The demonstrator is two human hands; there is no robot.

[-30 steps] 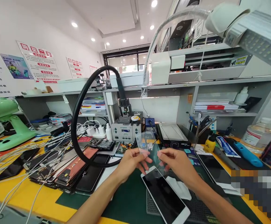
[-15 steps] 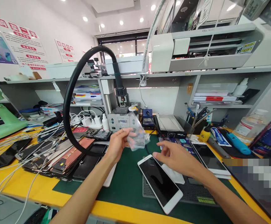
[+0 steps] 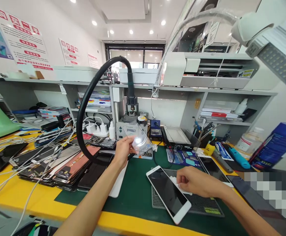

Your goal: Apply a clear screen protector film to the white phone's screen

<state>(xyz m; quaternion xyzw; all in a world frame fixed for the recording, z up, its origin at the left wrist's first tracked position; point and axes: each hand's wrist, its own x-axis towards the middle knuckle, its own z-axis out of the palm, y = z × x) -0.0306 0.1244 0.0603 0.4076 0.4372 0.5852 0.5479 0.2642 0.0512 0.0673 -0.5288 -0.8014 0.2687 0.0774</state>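
Observation:
My left hand [image 3: 123, 151] pinches a thin, clear plastic piece [image 3: 141, 139], held up over the back of the green mat [image 3: 130, 186]. A bright glare shines on the plastic, and its exact kind is unclear. My right hand [image 3: 194, 181] has its fingers curled down onto a crumpled white wipe [image 3: 187, 192], partly hidden beneath it. Just left of that hand lies a white smartphone [image 3: 169, 195] with a dark screen, slanted across a grey perforated pad [image 3: 159, 200].
Stacked phone parts [image 3: 66, 167] and loose white cables [image 3: 38, 173] crowd the left. A thick black hose [image 3: 80, 114] arcs beside my left forearm. Another white phone [image 3: 213, 168] lies at right, near a blue-handled tool [image 3: 238, 158]. A lamp head [image 3: 275, 55] hangs upper right.
My right hand has come down and right from above the phone's top end, its fingers curling onto the wipe. The clear plastic in my left hand has tilted and now catches light.

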